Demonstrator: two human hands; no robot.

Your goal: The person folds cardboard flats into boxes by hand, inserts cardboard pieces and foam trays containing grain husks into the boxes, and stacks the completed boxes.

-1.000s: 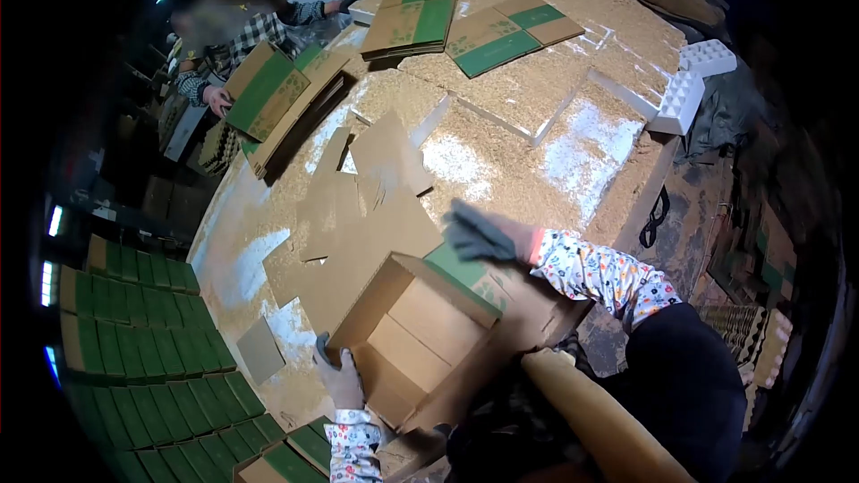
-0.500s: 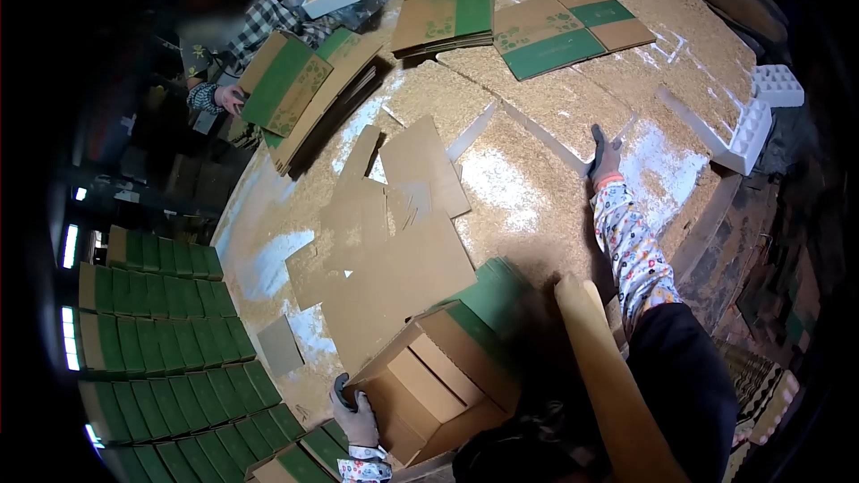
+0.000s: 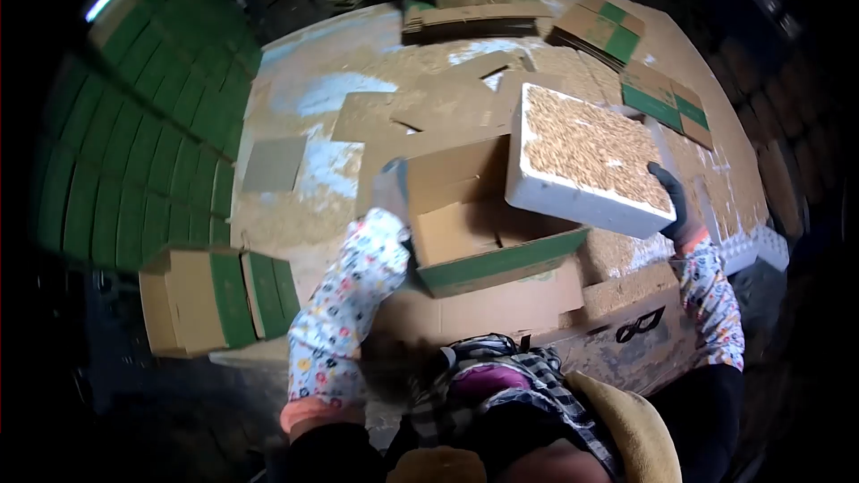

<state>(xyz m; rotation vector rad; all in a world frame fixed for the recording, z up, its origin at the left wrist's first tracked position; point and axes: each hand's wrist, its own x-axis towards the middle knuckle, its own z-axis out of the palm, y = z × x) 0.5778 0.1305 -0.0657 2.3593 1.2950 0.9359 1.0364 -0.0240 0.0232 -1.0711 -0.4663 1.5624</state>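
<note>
raised since half a second ago, a white foam tray (image 3: 582, 212) covered with tan shavings (image 3: 586, 139) tilts in the head view above the right side of an open cardboard box (image 3: 501, 268), the right hand (image 3: 677, 201) clamped on the tray's right end. blurred, the left hand (image 3: 391, 190) lies against the box's left wall, whether gripping cannot be told; the box rests on flat cardboard (image 3: 483, 313) near the table's (image 3: 295, 116) edge.
</note>
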